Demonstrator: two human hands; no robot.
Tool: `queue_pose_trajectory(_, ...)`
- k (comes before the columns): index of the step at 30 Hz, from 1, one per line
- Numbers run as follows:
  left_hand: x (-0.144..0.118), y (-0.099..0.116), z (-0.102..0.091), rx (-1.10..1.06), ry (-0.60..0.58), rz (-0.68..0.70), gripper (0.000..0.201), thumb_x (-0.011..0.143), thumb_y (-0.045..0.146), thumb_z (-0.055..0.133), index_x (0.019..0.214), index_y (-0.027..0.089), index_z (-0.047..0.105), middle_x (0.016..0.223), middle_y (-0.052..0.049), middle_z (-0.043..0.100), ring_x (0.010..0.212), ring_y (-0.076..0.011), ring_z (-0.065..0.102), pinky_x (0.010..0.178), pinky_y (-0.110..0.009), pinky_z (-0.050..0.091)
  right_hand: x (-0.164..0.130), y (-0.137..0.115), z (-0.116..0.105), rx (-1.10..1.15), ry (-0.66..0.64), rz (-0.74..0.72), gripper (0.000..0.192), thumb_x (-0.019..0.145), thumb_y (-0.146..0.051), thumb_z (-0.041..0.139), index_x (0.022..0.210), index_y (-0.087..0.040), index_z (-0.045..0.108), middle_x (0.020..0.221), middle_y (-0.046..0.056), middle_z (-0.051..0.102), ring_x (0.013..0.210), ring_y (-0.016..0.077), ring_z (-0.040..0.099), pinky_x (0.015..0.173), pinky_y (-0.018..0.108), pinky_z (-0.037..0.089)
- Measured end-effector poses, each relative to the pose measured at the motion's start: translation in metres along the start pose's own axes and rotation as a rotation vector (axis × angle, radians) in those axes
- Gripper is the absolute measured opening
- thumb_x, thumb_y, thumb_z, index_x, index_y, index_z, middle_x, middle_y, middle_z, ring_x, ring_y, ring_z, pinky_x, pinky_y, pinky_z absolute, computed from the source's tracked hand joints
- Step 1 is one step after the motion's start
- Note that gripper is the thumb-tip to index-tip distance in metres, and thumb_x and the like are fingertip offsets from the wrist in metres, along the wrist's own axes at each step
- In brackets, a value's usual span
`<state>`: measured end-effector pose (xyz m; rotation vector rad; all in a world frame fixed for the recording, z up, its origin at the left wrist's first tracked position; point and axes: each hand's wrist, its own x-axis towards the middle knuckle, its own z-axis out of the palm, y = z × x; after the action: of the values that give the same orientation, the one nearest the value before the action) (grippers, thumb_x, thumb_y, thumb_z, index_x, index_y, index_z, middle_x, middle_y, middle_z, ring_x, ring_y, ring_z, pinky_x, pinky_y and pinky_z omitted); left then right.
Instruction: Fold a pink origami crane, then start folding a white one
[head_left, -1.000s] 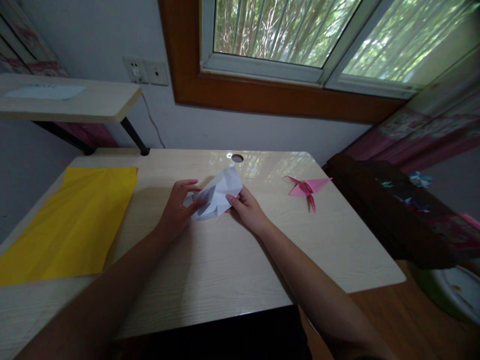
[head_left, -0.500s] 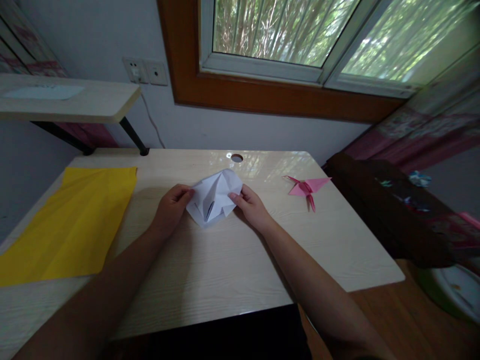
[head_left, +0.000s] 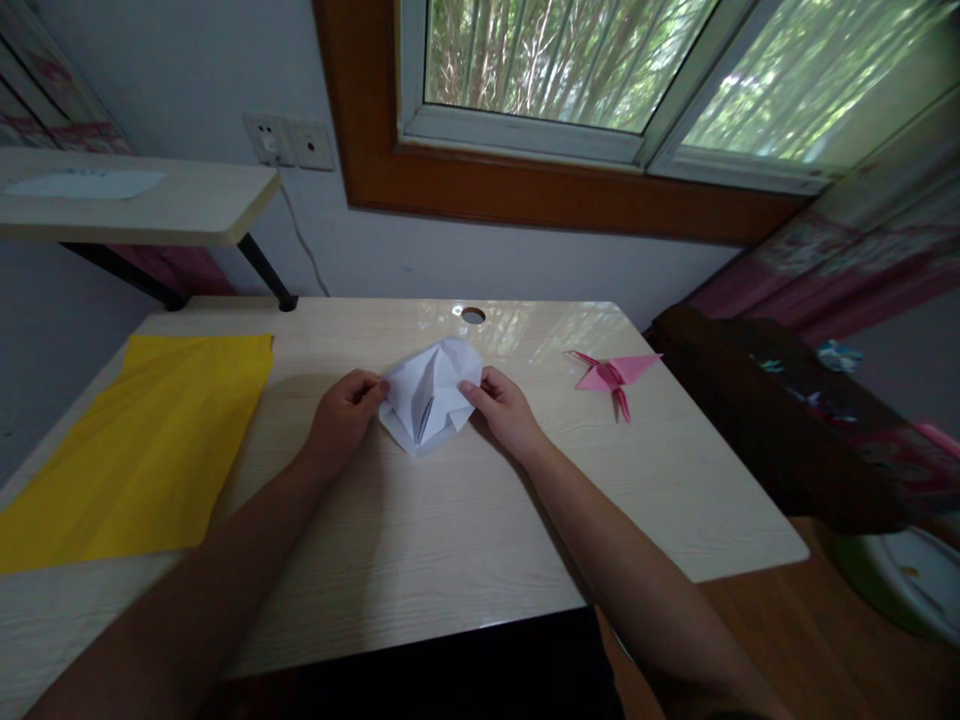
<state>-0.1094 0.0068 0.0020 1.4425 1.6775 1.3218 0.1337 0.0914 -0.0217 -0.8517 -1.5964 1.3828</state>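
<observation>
A partly folded white paper (head_left: 430, 395) rests on the light wooden desk (head_left: 420, 520), near its middle. My left hand (head_left: 339, 417) pinches the paper's left edge. My right hand (head_left: 504, 408) pinches its right edge. The paper is spread between both hands, with a crease running down its centre and a point toward me.
A large yellow sheet (head_left: 139, 445) lies flat on the desk's left side. A pink folded paper crane (head_left: 615, 376) sits at the right. A cable hole (head_left: 472, 315) is at the desk's far edge. A shelf (head_left: 135, 205) stands at the left, dark furniture (head_left: 780, 420) at the right.
The white paper went from a raised, tilted bundle to a spread shape held at both side edges. My hands moved apart, then shifted only slightly.
</observation>
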Motion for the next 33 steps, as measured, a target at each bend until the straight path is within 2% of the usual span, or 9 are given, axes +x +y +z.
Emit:
queue_pose_trajectory(16,0.0012,-0.0002,-0.0007,0.104,-0.001,-0.056,0.026,0.09,0.043,0.057,0.082,0.02,0.064,0.077,0.001,0.063,0.074,-0.0169,0.057,0.071,-0.027,0.043,0.0008,0.0019,-0.0022,-0.122,0.105,-0.027,0.029,0.085,-0.048,0.071,0.079,-0.022,0.059,0.073,-0.002,0.058,0.067,0.0143,0.051,0.065,0.027,0.042)
queue_pose_trajectory(22,0.0019,-0.0007,-0.0011,0.07,-0.008,-0.085,0.026,0.089,0.043,0.059,0.083,0.019,0.066,0.078,0.001,0.064,0.075,-0.017,0.058,0.073,-0.028,0.044,0.0018,0.0007,-0.0012,-0.034,0.098,0.012,0.029,0.082,-0.049,0.072,0.084,-0.022,0.061,0.07,-0.003,0.059,0.062,0.0137,0.051,0.059,0.026,0.04)
queue_pose_trajectory(27,0.0017,-0.0023,-0.0011,-0.062,-0.092,-0.089,0.029,0.085,0.047,0.064,0.09,0.019,0.067,0.082,0.0,0.067,0.076,-0.0177,0.06,0.07,-0.028,0.046,0.0021,-0.0038,-0.0009,0.018,0.121,0.021,0.031,0.082,-0.049,0.073,0.083,-0.022,0.058,0.067,-0.005,0.055,0.059,0.0123,0.048,0.057,0.025,0.037)
queue_pose_trajectory(33,-0.0003,-0.0031,-0.002,-0.294,-0.274,-0.12,0.031,0.081,0.033,0.07,0.109,0.02,0.067,0.095,-0.001,0.068,0.082,-0.0173,0.065,0.073,-0.029,0.054,0.0046,-0.0051,-0.0005,0.053,0.172,-0.027,0.029,0.082,-0.047,0.073,0.084,-0.023,0.057,0.065,-0.006,0.05,0.058,0.012,0.045,0.057,0.025,0.036)
